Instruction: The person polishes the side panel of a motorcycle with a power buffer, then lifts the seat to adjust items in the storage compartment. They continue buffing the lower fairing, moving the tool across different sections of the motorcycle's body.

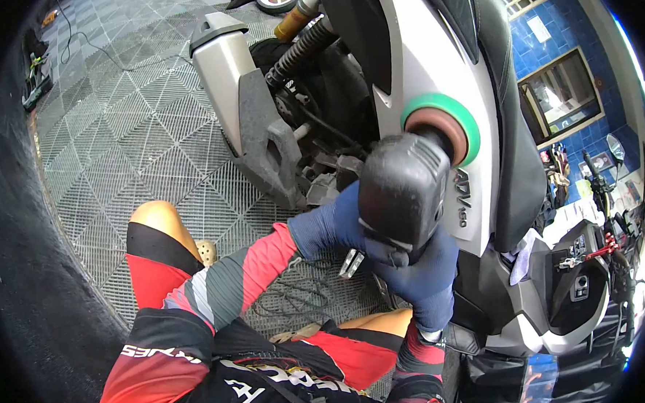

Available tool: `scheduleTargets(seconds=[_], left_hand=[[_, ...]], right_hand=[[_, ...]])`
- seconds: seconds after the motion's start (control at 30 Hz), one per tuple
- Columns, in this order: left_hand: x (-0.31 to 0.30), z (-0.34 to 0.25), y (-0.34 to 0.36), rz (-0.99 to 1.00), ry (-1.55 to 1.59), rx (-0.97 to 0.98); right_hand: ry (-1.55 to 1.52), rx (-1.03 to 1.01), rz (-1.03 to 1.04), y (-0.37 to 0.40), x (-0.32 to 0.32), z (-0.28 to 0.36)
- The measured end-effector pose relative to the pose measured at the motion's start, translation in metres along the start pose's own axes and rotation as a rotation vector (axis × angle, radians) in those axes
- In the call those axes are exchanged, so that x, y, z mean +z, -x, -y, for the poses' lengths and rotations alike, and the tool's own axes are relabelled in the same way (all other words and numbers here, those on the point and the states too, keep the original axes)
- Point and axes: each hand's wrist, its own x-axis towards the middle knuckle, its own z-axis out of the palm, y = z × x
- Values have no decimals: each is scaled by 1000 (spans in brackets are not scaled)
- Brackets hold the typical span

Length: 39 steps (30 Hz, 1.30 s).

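Note:
A black power polisher (pixel 401 195) with a green and brown round pad (pixel 464 114) is held up against the scooter's white side panel (pixel 418 46), just above the "ADV 160" lettering. My left hand (pixel 340 218), in a dark blue glove, reaches in from the left and is closed on the polisher, its fingers mostly hidden behind the black housing. Closed on the rear of the same tool is my right hand (pixel 424 276), gloved alike. The pad's face lies over the panel near the edge of the black seat (pixel 512 138).
The scooter's silver exhaust (pixel 223 72) and coil-spring shock (pixel 299 54) are left of the polisher. A cord (pixel 296 291) lies on the grey grid floor (pixel 152 119) between my knees. A purple cloth (pixel 522 261) hangs near the scooter's front.

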Motion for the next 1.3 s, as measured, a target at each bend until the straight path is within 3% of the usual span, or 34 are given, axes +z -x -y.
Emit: scheduleTargets(seconds=[0.07, 0.1, 0.13, 0.23, 0.3, 0.4, 0.43, 0.47, 0.53, 0.57, 0.77, 0.87, 1.03, 1.17, 1.23, 1.3], left_hand=[[-10, -14, -6, -44, 72, 41], [-13, -23, -8, -65, 255, -87], [-14, -22, -7, -65, 255, -87], [-13, -9, -3, -3, 178, -116], [0, 8, 2, -13, -103, 130], [24, 26, 8, 113, 49, 122], [41, 37, 10, 82, -72, 217], [50, 49, 15, 84, -63, 210], [61, 61, 19, 247, -18, 2], [65, 66, 20, 238, -81, 83], [60, 82, 24, 365, -215, 70], [44, 64, 16, 242, -69, 65], [15, 41, 14, 234, -113, 110], [22, 61, 20, 244, -186, 101], [36, 71, 22, 269, -326, 315], [54, 83, 22, 270, -282, 271]], right_hand=[[5, -61, -35, -11, 3, 1], [-10, -82, -47, -16, 5, 1], [-25, -103, -59, -18, 7, 1], [57, -97, -25, -13, 3, -6], [79, -79, -11, -2, 1, -13], [89, -69, 9, 19, -2, -34], [80, -75, 15, 31, -4, -45], [79, -64, 18, 38, -4, -53], [51, -35, 51, 50, -2, -70], [53, 13, 56, 57, -2, -76], [90, -28, 26, 57, 5, -76], [110, -55, 17, 45, 10, -67], [125, -48, -6, 28, 12, -48], [114, -72, -19, 33, 15, -57], [102, -45, -5, 43, 15, -65], [88, -9, 10, 57, 12, -77]])
